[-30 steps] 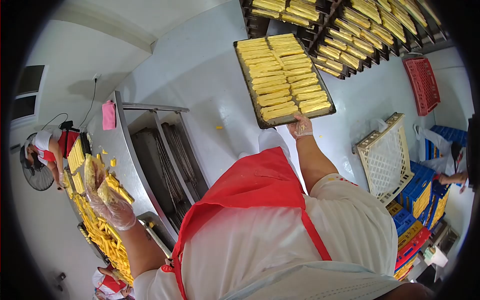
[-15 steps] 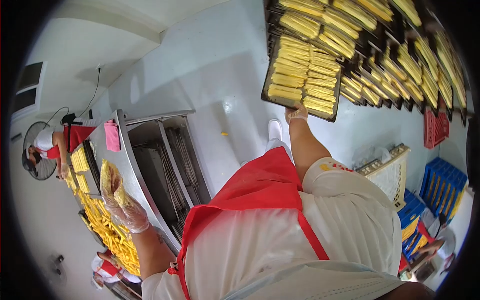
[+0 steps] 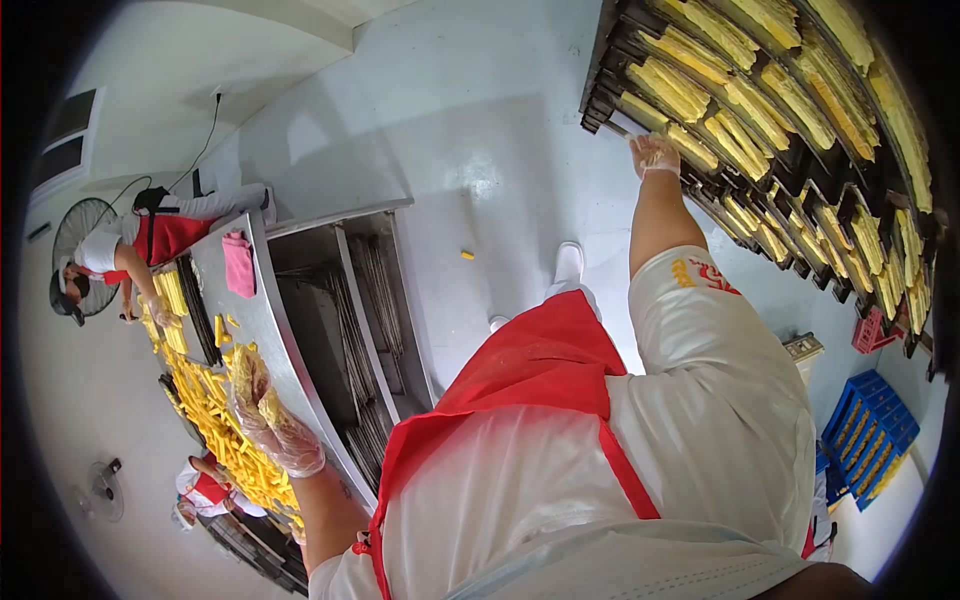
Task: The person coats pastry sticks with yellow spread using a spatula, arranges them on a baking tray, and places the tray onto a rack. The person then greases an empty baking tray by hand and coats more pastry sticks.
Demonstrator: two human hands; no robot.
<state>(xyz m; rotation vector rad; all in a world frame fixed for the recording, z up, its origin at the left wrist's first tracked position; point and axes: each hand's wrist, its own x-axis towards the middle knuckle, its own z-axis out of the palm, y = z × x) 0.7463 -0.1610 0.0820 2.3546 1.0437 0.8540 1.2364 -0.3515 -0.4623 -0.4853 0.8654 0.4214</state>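
My right hand (image 3: 655, 155), in a clear plastic glove, is at the near edge of a dark baking tray with pale yellow dough strips (image 3: 692, 146). That tray sits in a tall rack (image 3: 598, 110) of similar loaded trays. Its fingers are bent at the tray's edge, partly hidden. My left hand (image 3: 272, 415), in a clear glove smeared with yellow, is held out with fingers stretched and nothing visible in it. Below it is a heap of yellow stick-shaped pieces (image 3: 215, 405) on a metal table (image 3: 285, 330).
A pink cloth (image 3: 238, 264) lies on the table, above shelves of stacked trays (image 3: 350, 310). A co-worker (image 3: 150, 250) bends over dough strips; another person (image 3: 205, 490) is farther along. One yellow piece (image 3: 467, 255) lies on the floor. Blue crates (image 3: 865, 430) and a red crate (image 3: 872, 330) stand right.
The tray in my right hand has gone from in front of the rack into it. My right arm has stretched farther up and right. My left hand stays over the table, fingers out.
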